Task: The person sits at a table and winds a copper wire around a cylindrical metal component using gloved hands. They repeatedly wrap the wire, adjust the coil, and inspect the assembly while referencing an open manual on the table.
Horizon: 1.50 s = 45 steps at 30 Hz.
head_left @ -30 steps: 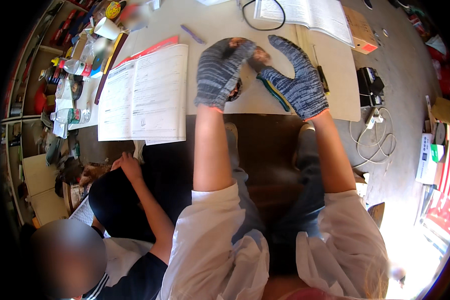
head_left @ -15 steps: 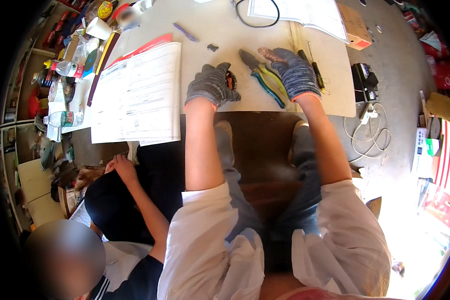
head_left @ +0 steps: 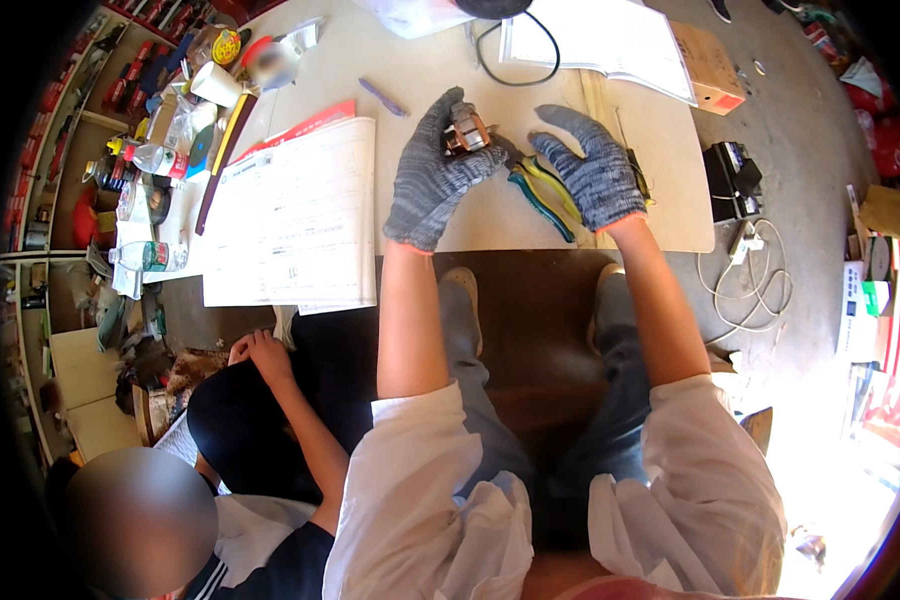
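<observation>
The left hand (head_left: 425,195) holds a copper-coloured part (head_left: 467,131) over the table (head_left: 670,215). The right hand (head_left: 604,180) stands wide, fingers spread, just beside green-and-yellow pliers (head_left: 541,206), right of the part.

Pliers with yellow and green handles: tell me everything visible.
The pliers have a dark, metallic-looking head and splayed handles in yellow and green. They lie on the pale table, head away, handles toward its near edge, between the grey-gloved left hand and grey-gloved right hand; contact with either is unclear.
</observation>
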Motion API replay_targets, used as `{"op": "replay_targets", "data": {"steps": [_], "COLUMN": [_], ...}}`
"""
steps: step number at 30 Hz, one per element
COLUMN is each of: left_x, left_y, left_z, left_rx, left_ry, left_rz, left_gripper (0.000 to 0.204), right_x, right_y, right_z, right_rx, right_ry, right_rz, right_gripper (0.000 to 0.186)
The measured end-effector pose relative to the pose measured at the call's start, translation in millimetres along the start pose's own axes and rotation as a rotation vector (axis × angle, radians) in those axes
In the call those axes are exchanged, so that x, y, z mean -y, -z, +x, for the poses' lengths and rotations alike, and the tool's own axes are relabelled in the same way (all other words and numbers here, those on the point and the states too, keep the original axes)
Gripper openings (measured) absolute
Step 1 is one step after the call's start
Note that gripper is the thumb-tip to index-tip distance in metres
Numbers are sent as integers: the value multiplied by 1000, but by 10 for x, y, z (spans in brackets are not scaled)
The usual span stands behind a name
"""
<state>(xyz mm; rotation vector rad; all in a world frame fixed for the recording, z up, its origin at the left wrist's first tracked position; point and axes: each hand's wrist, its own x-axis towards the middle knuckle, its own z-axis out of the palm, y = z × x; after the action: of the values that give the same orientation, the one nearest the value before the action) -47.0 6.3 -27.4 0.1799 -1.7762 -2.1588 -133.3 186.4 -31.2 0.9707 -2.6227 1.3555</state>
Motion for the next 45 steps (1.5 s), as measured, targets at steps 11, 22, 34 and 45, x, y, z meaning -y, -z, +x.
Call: {"op": "replay_targets", "data": {"steps": [11, 22, 34, 45], "left_x": [-262, -524, -705, -690], "left_y": [-349, -603, -697, -658], "left_z": [-71, -194, -270, -269], "left_rx": [230, 141, 177, 54], "left_ry": [-209, -68, -241, -383], "left_rz": [-398, -80, -74, 110], "left_gripper": [89, 48, 67, 59], "right_x": [627, 634, 635, 824], "right_y": [262, 383, 477, 563], "right_z": [-116, -226, -263, -234], "right_rx": [-166, -177, -146, -112], "right_ry": [362, 4, -68, -6], "right_rz": [375, 605, 799, 894], "right_gripper": [44, 33, 30, 43]}}
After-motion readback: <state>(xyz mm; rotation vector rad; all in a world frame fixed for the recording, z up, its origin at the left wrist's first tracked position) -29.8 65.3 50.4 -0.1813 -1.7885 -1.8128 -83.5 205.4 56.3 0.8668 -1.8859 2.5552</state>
